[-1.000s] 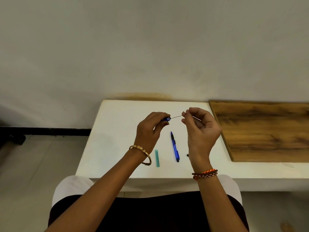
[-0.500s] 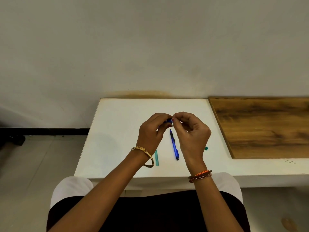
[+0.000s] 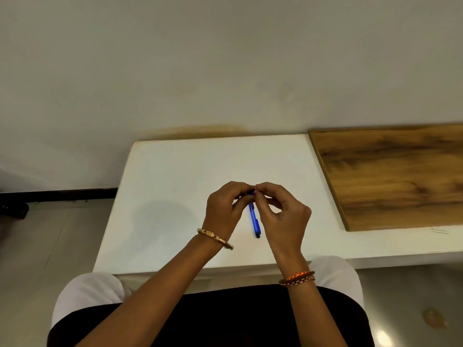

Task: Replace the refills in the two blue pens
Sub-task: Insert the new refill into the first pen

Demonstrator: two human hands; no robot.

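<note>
My left hand [image 3: 223, 209] and my right hand [image 3: 280, 216] meet fingertip to fingertip above the white table [image 3: 175, 184]. Between them they pinch a blue pen barrel [image 3: 251, 193], of which only a small blue bit shows between the fingers. The thin refill seen earlier is hidden inside the fingers or the barrel. A second blue pen [image 3: 254, 220] with a black tip lies on the table just below the hands, pointing away from me. The teal pieces seen earlier are hidden behind my wrists.
A wooden board [image 3: 395, 176] lies on the table's right part. The wall stands right behind the table's far edge. To the left the table ends and grey floor [image 3: 37, 246] begins. My lap sits against the near edge.
My right hand moved left until its fingertips met the left hand; the thin refill that stuck out between them one second ago is no longer visible.
</note>
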